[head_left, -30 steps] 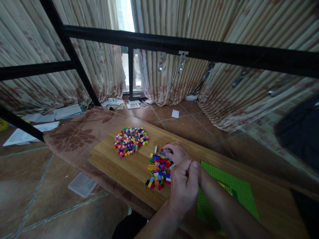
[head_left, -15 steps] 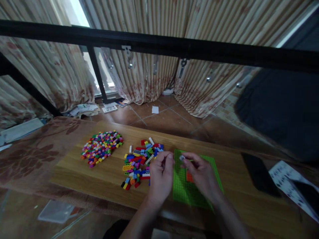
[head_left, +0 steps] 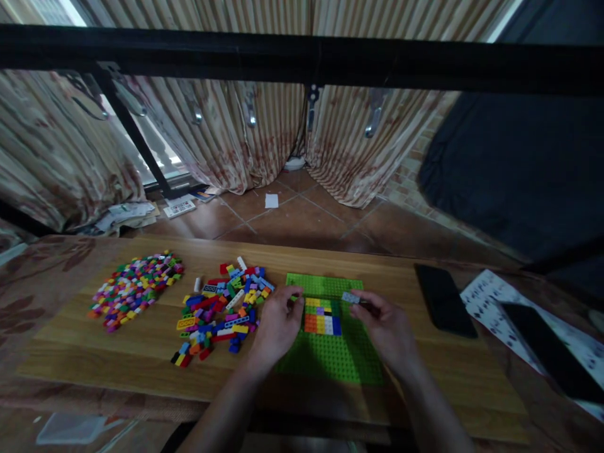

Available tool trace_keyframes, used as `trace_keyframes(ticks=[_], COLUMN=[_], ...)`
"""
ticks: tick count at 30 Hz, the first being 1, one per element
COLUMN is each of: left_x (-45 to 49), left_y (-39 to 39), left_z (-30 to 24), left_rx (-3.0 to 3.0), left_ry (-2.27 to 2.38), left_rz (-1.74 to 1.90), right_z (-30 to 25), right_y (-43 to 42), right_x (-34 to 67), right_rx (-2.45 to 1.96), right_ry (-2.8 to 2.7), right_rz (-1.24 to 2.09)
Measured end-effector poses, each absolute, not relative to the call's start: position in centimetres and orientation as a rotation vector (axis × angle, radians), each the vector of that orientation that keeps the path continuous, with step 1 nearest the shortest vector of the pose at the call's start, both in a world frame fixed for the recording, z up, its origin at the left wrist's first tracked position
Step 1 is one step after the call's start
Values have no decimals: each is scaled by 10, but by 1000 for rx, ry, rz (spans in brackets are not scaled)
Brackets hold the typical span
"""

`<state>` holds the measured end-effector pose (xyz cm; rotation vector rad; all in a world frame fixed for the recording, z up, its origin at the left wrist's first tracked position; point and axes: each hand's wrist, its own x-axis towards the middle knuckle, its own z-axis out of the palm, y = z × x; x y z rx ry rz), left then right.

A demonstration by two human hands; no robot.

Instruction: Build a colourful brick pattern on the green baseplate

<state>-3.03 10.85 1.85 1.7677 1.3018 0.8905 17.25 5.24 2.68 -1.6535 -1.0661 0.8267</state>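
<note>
My right hand pinches a light grey building brick between thumb and fingertips, above the right part of a green studded baseplate. On the plate sits a block of coloured bricks in orange, yellow, white, blue, green and purple. My left hand is at the plate's left edge, its fingers curled and thumb close to the index finger. Whatever those fingers may hold is hidden. Beside it, to the left, lies a loose pile of larger mixed bricks.
Farther left on the wooden table is a heap of small coloured pieces. A black phone-like slab lies right of the plate. Beyond it are a printed sheet and another dark device. A dark bar crosses behind.
The view has swung right, so the table things appear farther left. My hands have moved apart, uncovering the coloured block. The grey brick in my right hand now shows more clearly.
</note>
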Motion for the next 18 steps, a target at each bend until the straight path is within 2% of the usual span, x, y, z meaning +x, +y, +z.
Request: trace_keyframes(ticks=[18], left_x=[-25], left_y=[104], left_z=[22], left_rx=[1943], left_ry=[1382], left_rz=[730], right_z=[18], right_y=[55], right_x=[152], right_rx=[-1681], right_ry=[-1203], right_rz=[680])
